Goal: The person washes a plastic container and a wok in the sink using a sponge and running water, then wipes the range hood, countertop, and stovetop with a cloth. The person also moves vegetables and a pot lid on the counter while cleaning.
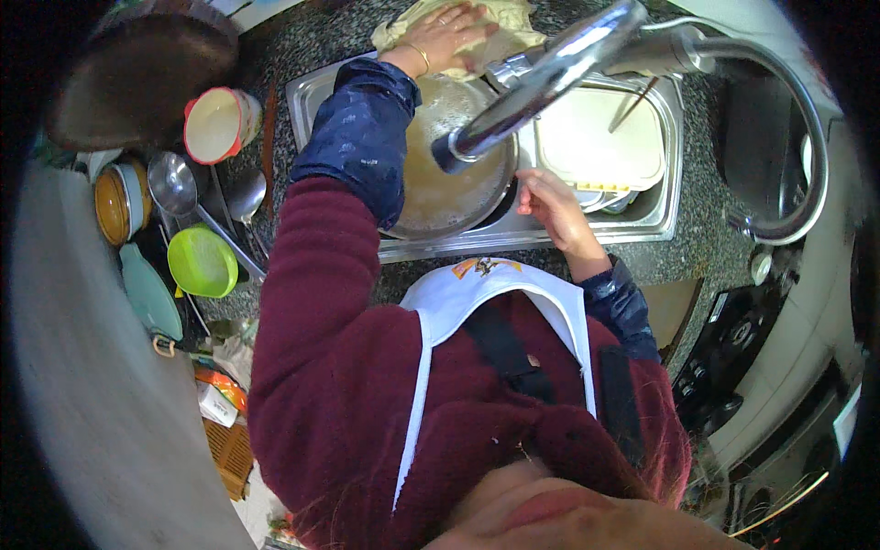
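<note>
My left hand (pixel 447 38) lies flat, fingers spread, on a crumpled pale yellow cloth (pixel 512 31) behind the sink. Below that arm, a large round metal pot (pixel 510 189) stands in the left sink basin, holding cloudy, foamy water (pixel 440 192). Close to the pot's right rim is my right hand (pixel 553 210), its fingers loosely bent and nothing visible in them; whether they touch the rim is unclear. A chrome faucet spout (pixel 536 89) hangs over the pot and hides part of it. In the right basin sits a cream plastic lid or board (pixel 598 137).
Left on the granite counter (pixel 275 41) are a red-rimmed cup (pixel 214 126), a metal ladle (pixel 172 180), a spoon (pixel 246 196), a green bowl (pixel 203 261) and a dark pan (pixel 148 79). A curved metal pipe (pixel 818 151) arches at right, near a black gas stove (pixel 729 337).
</note>
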{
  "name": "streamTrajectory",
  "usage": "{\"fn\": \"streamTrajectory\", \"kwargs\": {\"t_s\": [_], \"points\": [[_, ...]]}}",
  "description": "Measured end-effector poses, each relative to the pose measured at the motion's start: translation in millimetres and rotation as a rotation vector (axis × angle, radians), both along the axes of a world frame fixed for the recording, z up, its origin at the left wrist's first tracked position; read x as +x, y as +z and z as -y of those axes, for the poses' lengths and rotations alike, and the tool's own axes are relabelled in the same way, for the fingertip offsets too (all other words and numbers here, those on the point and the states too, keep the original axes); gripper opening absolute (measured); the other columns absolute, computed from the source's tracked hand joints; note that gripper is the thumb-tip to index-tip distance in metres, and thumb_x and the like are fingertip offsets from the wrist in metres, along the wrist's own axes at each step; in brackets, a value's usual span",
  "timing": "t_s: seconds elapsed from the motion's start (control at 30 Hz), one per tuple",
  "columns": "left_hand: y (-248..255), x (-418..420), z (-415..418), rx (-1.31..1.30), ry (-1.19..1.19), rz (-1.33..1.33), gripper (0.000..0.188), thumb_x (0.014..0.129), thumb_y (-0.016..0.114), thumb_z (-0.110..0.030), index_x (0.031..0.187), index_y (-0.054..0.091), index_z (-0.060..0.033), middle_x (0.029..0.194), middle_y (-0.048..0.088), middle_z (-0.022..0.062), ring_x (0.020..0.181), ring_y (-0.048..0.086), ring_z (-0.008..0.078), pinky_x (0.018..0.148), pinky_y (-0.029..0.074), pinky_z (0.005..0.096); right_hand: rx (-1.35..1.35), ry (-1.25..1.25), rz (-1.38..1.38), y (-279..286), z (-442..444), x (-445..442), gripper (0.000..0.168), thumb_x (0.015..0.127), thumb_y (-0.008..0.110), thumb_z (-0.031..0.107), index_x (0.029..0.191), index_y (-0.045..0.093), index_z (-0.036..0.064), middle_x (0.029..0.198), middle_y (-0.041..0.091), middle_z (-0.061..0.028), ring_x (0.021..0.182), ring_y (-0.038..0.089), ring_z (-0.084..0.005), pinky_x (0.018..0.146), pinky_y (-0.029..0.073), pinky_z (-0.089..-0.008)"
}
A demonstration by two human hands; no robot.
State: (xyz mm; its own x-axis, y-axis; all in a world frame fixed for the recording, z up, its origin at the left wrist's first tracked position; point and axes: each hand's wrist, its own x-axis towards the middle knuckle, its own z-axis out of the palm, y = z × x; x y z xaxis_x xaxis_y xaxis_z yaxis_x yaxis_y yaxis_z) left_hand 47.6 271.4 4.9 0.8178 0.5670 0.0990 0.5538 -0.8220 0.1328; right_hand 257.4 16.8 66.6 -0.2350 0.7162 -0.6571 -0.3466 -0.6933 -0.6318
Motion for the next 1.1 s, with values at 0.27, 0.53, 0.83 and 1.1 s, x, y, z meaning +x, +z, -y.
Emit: {"fn": "streamTrajectory", "kwargs": {"t_s": [0.27, 0.53, 0.83, 1.1], "points": [[12.0, -103.4, -0.4, -0.163, 0.178, 0.013, 0.079, 0.073, 0.064, -0.047, 0.138, 0.031, -0.0175, 0.145, 0.022, 0.0128, 0.134, 0.016, 0.0312, 0.109, 0.015, 0.0429, 0.008, 0.011, 0.000, 1.4, -9.7, -9.4, 0.024, 0.091, 0.048, 0.016, 0.110, 0.051, 0.001, 0.077, 0.053, -0.0011, 0.069, 0.052, -0.0100, 0.069, 0.045, -0.0238], [-15.2, -170.3, 40.5, 0.194, 0.367, -0.187, 0.058, 0.084, 0.054, -0.035, 0.134, 0.037, -0.0125, 0.140, 0.033, 0.0115, 0.132, 0.025, 0.0296, 0.107, 0.021, 0.0431, 0.015, 0.037, 0.000, -2.1, -9.0, -13.8, 0.025, 0.090, 0.048, 0.016, 0.110, 0.051, 0.001, 0.076, 0.053, -0.0015, 0.069, 0.052, -0.0107, 0.069, 0.046, -0.0261], [-20.8, -199.0, 84.1, 0.200, 0.606, -0.063, 0.056, 0.081, 0.053, -0.020, 0.133, 0.035, -0.0138, 0.131, 0.040, 0.0113, 0.127, 0.031, 0.0296, 0.106, 0.024, 0.0413, 0.062, 0.063, -0.017, 3.3, -3.7, -20.2, 0.023, 0.090, 0.049, 0.016, 0.108, 0.050, 0.000, 0.074, 0.053, -0.0026, 0.066, 0.052, -0.0119, 0.067, 0.046, -0.0273], [-35.4, -198.1, 163.1, 0.033, 0.918, -0.285, 0.051, 0.086, 0.037, -0.010, 0.136, 0.032, -0.0118, 0.147, 0.019, 0.0045, 0.135, 0.018, 0.0238, 0.109, 0.020, 0.0379, 0.098, 0.074, -0.038, 5.4, 9.1, -22.6, 0.021, 0.091, 0.048, 0.015, 0.106, 0.051, 0.001, 0.074, 0.054, -0.0024, 0.065, 0.052, -0.0123, 0.066, 0.046, -0.0269]]}}
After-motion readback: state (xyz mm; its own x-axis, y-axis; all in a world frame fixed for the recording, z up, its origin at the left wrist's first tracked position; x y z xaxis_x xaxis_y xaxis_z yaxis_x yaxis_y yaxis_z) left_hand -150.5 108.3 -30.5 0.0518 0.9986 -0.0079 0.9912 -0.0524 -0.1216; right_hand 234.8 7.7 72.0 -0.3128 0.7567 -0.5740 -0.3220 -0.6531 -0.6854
